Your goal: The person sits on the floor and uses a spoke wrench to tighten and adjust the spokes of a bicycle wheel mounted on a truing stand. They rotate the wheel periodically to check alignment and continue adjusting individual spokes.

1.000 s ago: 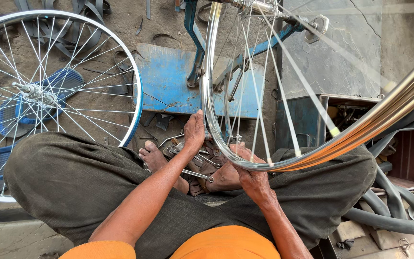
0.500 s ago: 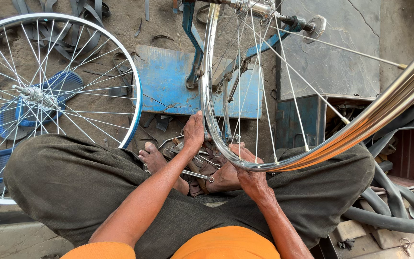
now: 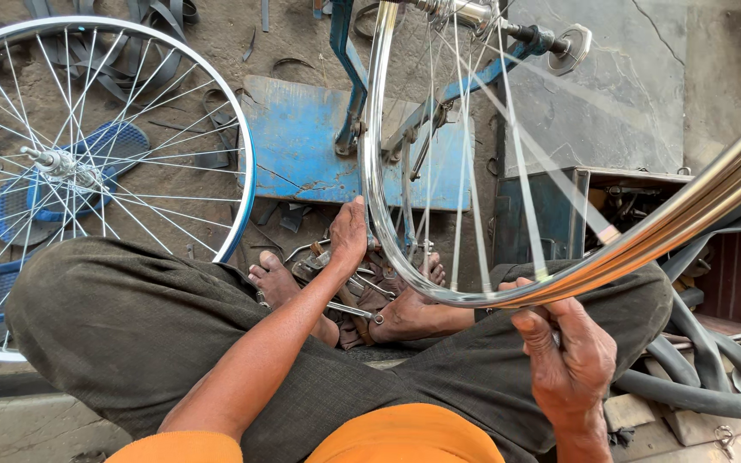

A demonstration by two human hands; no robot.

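Pressing my left hand flat-edged against the chrome wheel rim, fingers held together and extended along its lower left curve, apparently to steady or brake the wheel as it is sitting in the stand. My right hand is hovering just under the rim's lower right arc, fingers loosely curled with the tips touching the metal; I am not seeing a closed grip on anything there.

Item, held: the wheel rim, upright, hanging on its axle in the blue truing stand straight ahead of me, its bottom edge dipping down between my knees. The spokes are blurring, so the wheel seems to be turning.

Item, support: the stand's blue base plate, lying on the dirt floor, keeping the wheel at working height in front of a seated person.

Item, below: my bare feet, tucked together under the rim, with a scatter of small metal tools lying between them, within easy reach.

Item, left: a second spoked wheel with a blue-tinted rim, leaning beside my left knee, apart from the work.

Item, right: black rubber tubes coiling beside my right thigh, and a dark metal box standing behind the rim.
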